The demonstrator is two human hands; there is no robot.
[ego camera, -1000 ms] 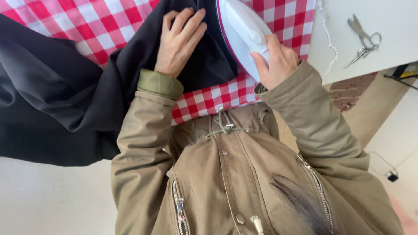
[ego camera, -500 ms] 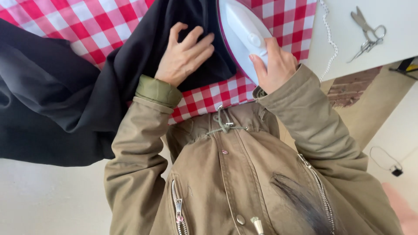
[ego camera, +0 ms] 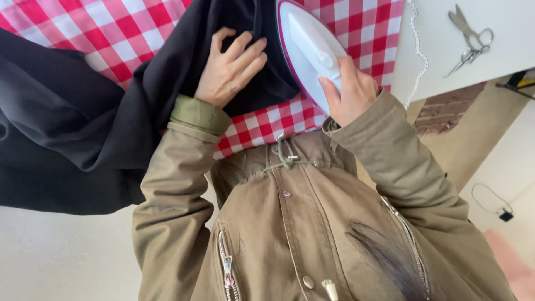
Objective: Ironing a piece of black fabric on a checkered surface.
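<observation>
Red-and-white checked cloth (ego camera: pixel 117 39) covers the bench, with a white iron (ego camera: pixel 309 47) standing on a black garment (ego camera: pixel 83 122) laid over it.
White with a magenta rim, the iron sits on the dark fabric near the cloth's right part, its pointed end toward the top of the view; the right hand (ego camera: pixel 350 92) is closed around its rear end, fingers curled over the body; the left hand (ego camera: pixel 228 69) lies open and flat on the black garment just beside the iron, fingers spread; the garment drapes off the bench's near edge to the left in heavy folds; well apart to the right, scissors (ego camera: pixel 471 39) lie on a white surface (ego camera: pixel 501 61), and a white beaded cord (ego camera: pixel 419 56) hangs between cloth and surface; khaki jacket sleeves (ego camera: pixel 184 184) fill the foreground.
</observation>
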